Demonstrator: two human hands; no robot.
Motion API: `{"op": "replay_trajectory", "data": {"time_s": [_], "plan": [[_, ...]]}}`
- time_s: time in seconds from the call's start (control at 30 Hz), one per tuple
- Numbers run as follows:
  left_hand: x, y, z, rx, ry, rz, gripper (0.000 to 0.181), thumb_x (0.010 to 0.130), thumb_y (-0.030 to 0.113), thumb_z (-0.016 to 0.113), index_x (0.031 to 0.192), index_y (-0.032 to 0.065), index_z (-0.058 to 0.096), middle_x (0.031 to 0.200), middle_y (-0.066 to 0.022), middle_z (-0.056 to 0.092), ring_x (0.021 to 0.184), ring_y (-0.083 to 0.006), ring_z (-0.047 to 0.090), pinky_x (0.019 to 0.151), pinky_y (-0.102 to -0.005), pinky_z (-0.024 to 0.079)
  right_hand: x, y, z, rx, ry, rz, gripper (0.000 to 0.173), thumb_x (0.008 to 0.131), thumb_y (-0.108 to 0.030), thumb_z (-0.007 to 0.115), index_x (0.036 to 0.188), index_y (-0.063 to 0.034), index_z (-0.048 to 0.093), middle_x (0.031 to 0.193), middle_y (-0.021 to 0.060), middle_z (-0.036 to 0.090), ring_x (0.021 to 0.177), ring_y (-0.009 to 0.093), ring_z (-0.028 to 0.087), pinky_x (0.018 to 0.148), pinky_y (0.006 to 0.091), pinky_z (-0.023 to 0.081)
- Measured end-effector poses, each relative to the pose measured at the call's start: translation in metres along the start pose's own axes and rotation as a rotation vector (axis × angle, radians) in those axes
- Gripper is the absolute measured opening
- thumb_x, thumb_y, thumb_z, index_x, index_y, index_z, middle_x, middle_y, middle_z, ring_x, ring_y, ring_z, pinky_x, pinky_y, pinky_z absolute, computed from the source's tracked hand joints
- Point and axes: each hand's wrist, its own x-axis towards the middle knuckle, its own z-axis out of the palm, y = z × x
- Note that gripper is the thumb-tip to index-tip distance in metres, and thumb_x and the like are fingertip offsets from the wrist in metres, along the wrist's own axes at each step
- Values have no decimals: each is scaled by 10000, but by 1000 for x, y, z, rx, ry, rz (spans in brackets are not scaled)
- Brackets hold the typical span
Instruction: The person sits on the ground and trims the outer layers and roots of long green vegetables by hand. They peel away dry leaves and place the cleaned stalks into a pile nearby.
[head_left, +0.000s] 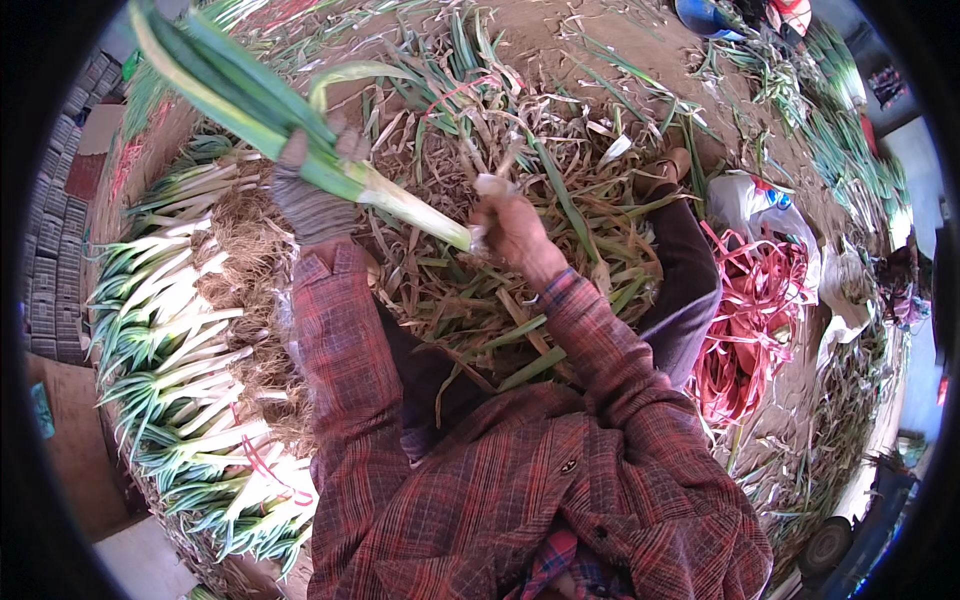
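Note:
My left hand (319, 184), in a grey knit glove, grips a large green onion (412, 210) where the white stalk turns to green leaves. The leaves reach up and left, and the stalk slants down to the right. My bare right hand (517, 232) has its fingers curled at the root end of that stalk. A pale, blurred piece (495, 184) shows at the fingers; what it is I cannot tell. Beneath both hands lies a heap of stripped leaves and dry husks (480, 307), between my legs.
Rows of green onions (180, 337) with roots lie at left. Red plastic strips (742, 330) and a white plastic bag (739, 199) are beside my leg at right. Untrimmed onions (457, 60) lie ahead on the dirt floor (540, 37). A blue container (705, 19) stands at the far right.

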Motion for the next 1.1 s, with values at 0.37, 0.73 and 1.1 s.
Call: {"op": "replay_trajectory", "data": {"time_s": [0.37, 0.73, 1.1], "plan": [[-10, 57, -26, 215, -13, 148, 776, 704, 476, 649, 1224, -47, 408, 1090, -260, 541, 927, -322, 601, 820, -447, 509, -33, -51, -128, -2069, 235, -590, 372, 830, -278, 559, 1165, -120, 528, 1076, 172, 575, 1017, 300, 540, 895, 431, 393], [-11, 11, 21, 181, -135, 127, 735, 709, 312, 673, 1289, -2, 348, 1255, -175, 451, 1155, -357, 440, 996, -454, 361, -22, -15, 111, -648, -455, -454, 316, 839, -247, 620, 1030, 4, 622, 926, 76, 635, 799, 122, 573, 726, 267, 468], [-12, -6, 6, 294, -3, -59, 712, 731, 531, 633, 1183, 17, 437, 1039, -147, 543, 1006, -266, 521, 812, -442, 485, 15, 9, 98, 139, -308, -75, 76, 876, -123, 552, 854, -53, 569, 697, 10, 570, 572, 114, 510, 550, 239, 449]]}}
